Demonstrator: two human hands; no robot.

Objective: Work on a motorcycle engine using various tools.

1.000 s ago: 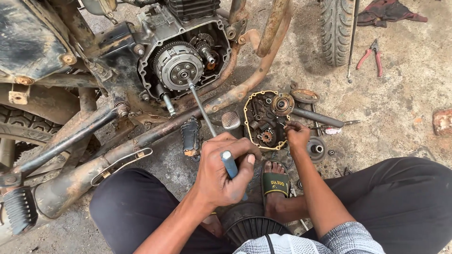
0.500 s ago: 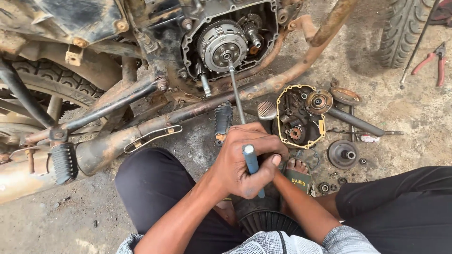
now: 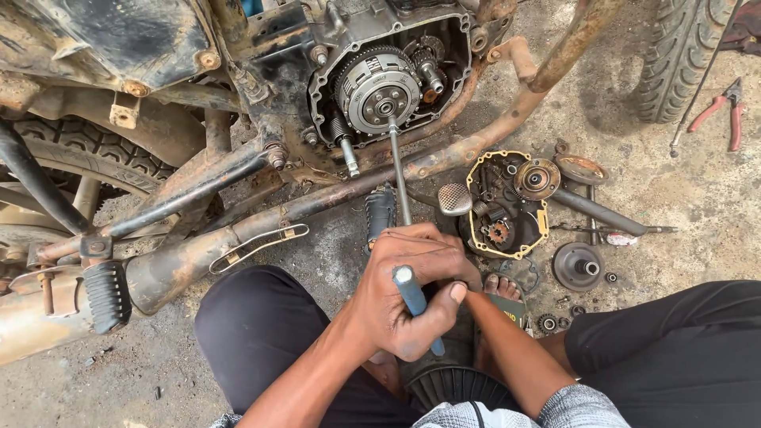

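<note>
While the head camera looks down at my lap, I see my left hand (image 3: 412,289) clenched around the blue handle of a long screwdriver (image 3: 400,190), whose steel shaft runs up to the clutch assembly (image 3: 376,89) in the open side of the motorcycle engine (image 3: 317,47). My right hand (image 3: 468,273) sits just behind the left one, mostly hidden by it, so I cannot tell whether it grips anything. Right of the shaft, the removed engine cover (image 3: 507,206) lies on the dirt floor (image 3: 682,198), touching a dark shaft (image 3: 594,212) and near a round hub part (image 3: 577,265). A pair of red-handled pliers (image 3: 717,111) lies well apart, beside the tyre (image 3: 686,55). The rusty frame tube (image 3: 333,198) crosses beneath the engine.
</note>
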